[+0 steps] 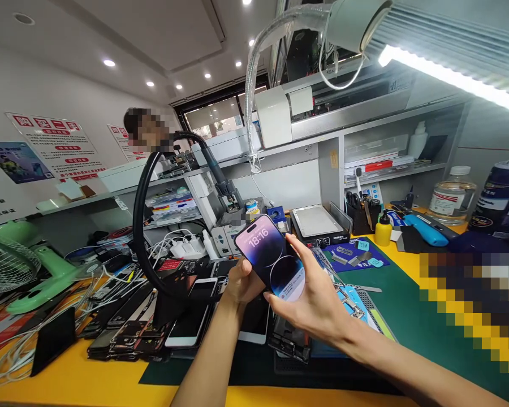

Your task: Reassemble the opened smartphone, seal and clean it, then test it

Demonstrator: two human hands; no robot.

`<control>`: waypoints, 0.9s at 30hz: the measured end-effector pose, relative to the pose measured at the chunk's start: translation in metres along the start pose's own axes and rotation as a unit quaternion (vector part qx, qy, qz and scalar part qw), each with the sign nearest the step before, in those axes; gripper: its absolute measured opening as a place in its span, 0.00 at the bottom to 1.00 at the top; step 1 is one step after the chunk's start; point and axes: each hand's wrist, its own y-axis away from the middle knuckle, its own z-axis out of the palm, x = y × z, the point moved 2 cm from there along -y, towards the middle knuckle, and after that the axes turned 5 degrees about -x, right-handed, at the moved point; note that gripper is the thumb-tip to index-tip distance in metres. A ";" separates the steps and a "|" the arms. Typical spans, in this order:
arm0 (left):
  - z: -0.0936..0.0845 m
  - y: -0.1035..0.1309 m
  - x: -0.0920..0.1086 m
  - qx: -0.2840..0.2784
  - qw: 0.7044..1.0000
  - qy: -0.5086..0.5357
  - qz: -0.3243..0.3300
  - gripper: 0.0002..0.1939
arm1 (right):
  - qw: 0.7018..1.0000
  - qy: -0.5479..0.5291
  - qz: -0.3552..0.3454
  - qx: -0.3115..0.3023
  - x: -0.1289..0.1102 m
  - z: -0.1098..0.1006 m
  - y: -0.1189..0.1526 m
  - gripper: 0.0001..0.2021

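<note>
A smartphone [271,257], its lit lock screen reading 18:16, is held tilted above the workbench. My left hand [242,282] is closed on the phone's lower left side, with the thumb at its edge and the other fingers hidden behind it. My right hand [311,294] wraps round the right side and bottom, fingers along the far edge and thumb near the lower corner. Below the hands lie white-framed phones [190,316] and a dark stack of phone parts [290,336] on a green mat [411,325].
A black flexible hose [139,226] arches at left, near a green fan [34,260] and piled phone parts. Behind stand a heating plate [318,220] and a yellow bottle [382,228]. At right are a clear liquid jug [452,195] and a spray can [498,198]. A lamp hangs overhead.
</note>
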 end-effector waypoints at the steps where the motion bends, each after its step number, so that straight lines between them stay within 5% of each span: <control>1: 0.000 0.000 0.000 -0.006 1.000 -0.004 0.004 0.47 | 1.000 -0.007 0.004 -0.003 0.000 0.000 0.000 0.48; 8: -0.006 0.002 -0.002 -0.057 0.998 -0.029 0.027 0.25 | 0.996 -0.056 0.073 -0.008 -0.005 -0.002 0.001 0.51; 12: -0.002 -0.005 -0.001 -0.055 0.997 -0.056 0.023 0.25 | 0.991 -0.091 0.093 -0.026 -0.004 -0.004 -0.003 0.48; 16: 0.008 0.008 0.016 0.023 0.992 -0.117 0.040 0.34 | 0.986 -0.084 0.145 -0.014 0.007 -0.013 -0.008 0.46; 19: 0.002 0.059 0.042 0.153 0.965 -0.197 0.077 0.29 | 0.981 -0.070 0.181 0.001 0.017 -0.018 -0.013 0.49; 22: -0.032 0.137 0.079 0.324 0.896 -0.288 0.098 0.28 | 0.973 -0.054 0.223 -0.001 0.020 -0.019 -0.016 0.53; 24: -0.068 0.186 0.113 0.470 0.808 -0.342 0.091 0.19 | 0.971 -0.040 0.237 -0.008 0.019 -0.020 -0.016 0.53; 27: -0.114 0.231 0.169 0.632 0.659 -0.407 0.043 0.19 | 0.971 -0.036 0.234 -0.012 0.017 -0.018 -0.016 0.51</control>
